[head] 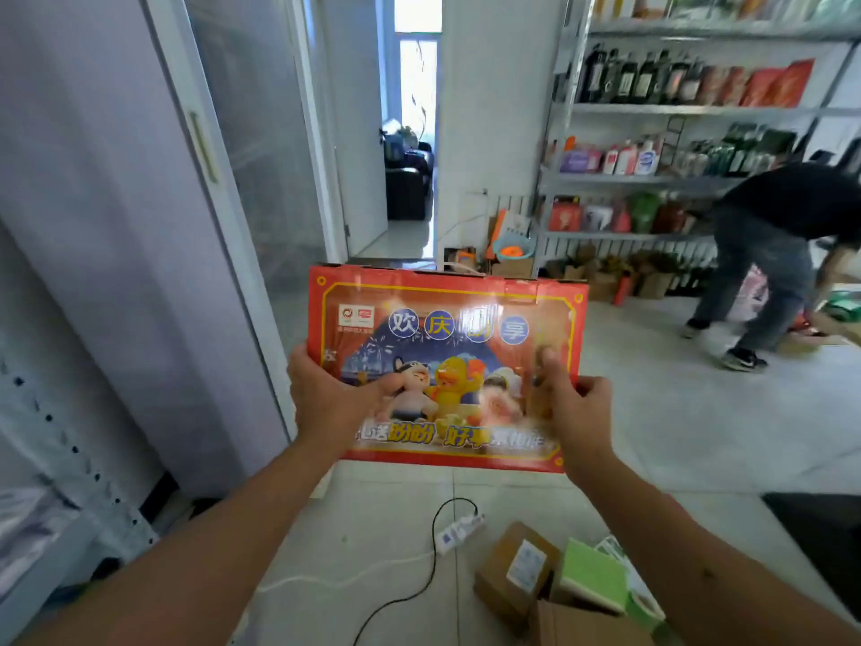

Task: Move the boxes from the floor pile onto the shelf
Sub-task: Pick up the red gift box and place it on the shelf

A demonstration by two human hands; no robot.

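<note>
Gripping red box btwn both hands: left hand on left edge, right hand on right edge.

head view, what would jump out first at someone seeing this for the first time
The flat red cardboard gift box with cartoon characters dominates the centre, held up off the floor by the left hand and right hand at its two lower sides. On the right, a metal shelf rack holds dark bottles and red packets, and a person in dark clothes bends over in front of it. Brown and green boxes lie on the floor at lower right.
</note>
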